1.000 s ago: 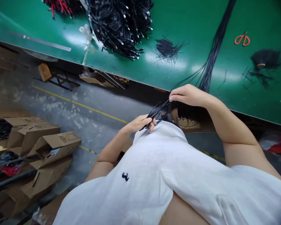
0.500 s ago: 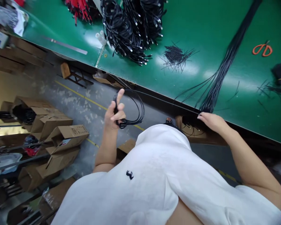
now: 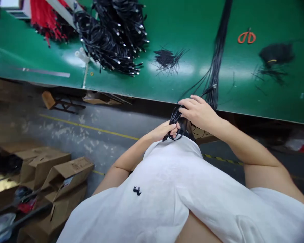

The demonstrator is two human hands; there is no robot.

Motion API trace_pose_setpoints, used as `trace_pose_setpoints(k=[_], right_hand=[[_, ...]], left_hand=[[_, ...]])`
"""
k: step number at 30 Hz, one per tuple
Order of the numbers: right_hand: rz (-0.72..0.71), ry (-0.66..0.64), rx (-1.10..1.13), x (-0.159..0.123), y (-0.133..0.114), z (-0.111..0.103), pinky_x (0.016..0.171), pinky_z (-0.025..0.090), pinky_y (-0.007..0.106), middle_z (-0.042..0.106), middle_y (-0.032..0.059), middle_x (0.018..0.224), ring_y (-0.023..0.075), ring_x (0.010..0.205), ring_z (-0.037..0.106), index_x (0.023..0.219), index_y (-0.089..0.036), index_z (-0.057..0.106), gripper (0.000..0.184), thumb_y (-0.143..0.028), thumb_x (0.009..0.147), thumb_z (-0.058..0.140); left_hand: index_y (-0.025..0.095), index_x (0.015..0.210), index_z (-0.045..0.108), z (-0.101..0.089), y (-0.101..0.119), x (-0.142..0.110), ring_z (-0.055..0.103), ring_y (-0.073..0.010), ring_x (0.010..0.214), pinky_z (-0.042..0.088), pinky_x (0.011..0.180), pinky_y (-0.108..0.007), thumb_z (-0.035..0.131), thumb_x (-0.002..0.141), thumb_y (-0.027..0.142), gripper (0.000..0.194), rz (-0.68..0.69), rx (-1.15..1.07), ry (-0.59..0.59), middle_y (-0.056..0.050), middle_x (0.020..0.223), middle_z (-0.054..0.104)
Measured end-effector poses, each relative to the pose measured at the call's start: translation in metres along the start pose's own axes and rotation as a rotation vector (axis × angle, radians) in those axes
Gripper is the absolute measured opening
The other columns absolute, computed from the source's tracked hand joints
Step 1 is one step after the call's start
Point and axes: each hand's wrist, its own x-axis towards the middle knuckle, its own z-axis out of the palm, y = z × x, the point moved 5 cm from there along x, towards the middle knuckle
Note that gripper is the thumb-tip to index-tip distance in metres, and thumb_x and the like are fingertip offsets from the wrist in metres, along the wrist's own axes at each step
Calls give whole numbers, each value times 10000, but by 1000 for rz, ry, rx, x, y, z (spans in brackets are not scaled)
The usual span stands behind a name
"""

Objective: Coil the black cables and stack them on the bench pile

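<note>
Your left hand is closed on a coil of black cable, thumb across the lower part and fingertips curled round it. You hold the coil in front of your white shirt, just off the near edge of the green table.

Your right hand is at the top of that coil, its fingers bent and touching the cable; you cannot tell from here whether they pinch it. A short dark cable end shows just beyond this hand, above the table.

Beside your right hand, a long bundle of black cables runs from the near edge of the table towards the far side, a few strands looping away from it on the left. Right of the bundle lie orange-handled scissors, and further right a dark bunch with a yellow band. Left of the bundle is a small heap of short black pieces; beyond that, a big pile of black cables with silvery tips, then red cables near the left end.
</note>
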Motion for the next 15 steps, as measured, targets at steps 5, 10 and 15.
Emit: trace_pose_setpoints(k=[5,10,15], right_hand=[[699,200,625,-75,-8,41,906,472,374,673,92,1056,222,1014,614,988,-195,665,335,-431,985,426],[980,326,1616,-105,-52,108,668,533,304,669,60,923,181,793,637,899,-189,608,432,-609,802,633],[1075,750,1744,-156,2,82,716,537,312,502,-42,657,120,649,550,789,-209,472,454,-554,730,762]], left_hand=[[190,861,487,15,-17,16,291,-70,496,280,489,-213,597,886,453,287,-74,275,-101,84,596,344],[190,739,488,44,-48,23,501,-141,634,437,628,-289,417,959,390,306,-124,894,-535,-4,695,527],[183,1185,583,51,-36,48,594,-291,1191,440,1043,-441,498,921,396,349,141,1081,-454,-164,1280,635]])
